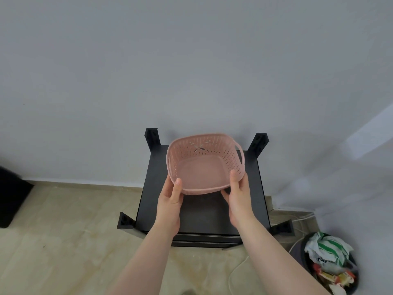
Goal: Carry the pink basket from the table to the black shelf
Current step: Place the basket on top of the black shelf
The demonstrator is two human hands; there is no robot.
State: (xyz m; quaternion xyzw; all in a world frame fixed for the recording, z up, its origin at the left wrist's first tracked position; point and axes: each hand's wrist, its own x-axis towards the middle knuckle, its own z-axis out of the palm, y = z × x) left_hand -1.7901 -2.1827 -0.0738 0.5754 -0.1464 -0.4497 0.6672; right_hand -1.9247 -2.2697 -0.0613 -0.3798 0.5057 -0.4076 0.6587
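An empty pink basket (204, 165) with perforated walls and side handles hangs tilted over the top of the black shelf (200, 211), its open side facing me. My left hand (171, 193) grips its near left rim, thumb inside the basket. My right hand (238, 191) grips the near right rim the same way. The basket's underside is hidden, so I cannot tell whether it touches the shelf top. The shelf stands against a white wall, with four black corner posts rising at its corners.
A dark bin (328, 265) full of wrappers and a plastic bag stands on the floor at the right. White cables (297, 222) run along the floor beside the shelf. A dark object (10, 199) sits at the left edge. The floor is beige tile.
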